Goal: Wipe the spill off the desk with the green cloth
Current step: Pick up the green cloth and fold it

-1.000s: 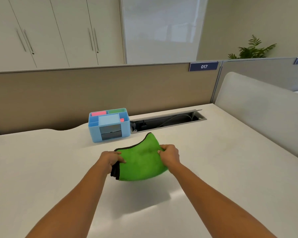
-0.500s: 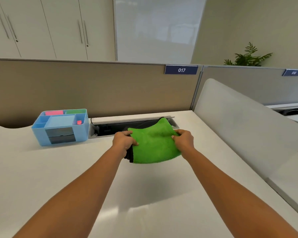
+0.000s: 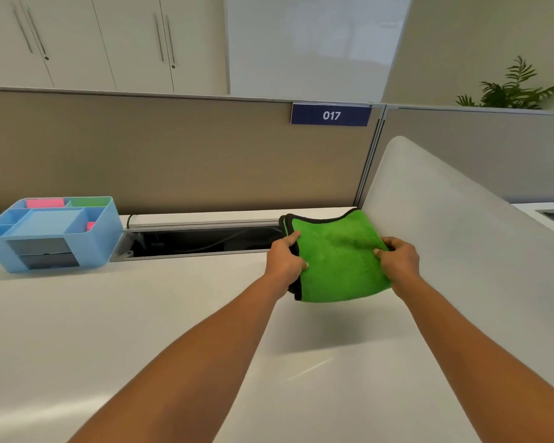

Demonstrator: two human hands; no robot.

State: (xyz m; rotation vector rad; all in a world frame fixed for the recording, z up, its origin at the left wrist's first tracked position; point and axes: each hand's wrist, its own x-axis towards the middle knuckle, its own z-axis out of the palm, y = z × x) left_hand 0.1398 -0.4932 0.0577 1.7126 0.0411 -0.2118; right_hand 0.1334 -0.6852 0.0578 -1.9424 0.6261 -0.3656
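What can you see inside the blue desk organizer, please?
The blue desk organizer holds a pink item, a green one and a small pink-red object. Its front drawers are shut, hiding their contents.

folded green cloth (image 3: 339, 260), black-edged, aloft

One head-worn wide-angle view looks forward and down, close over the table (image 3: 77, 330), facing the partition (image 3: 173, 155).
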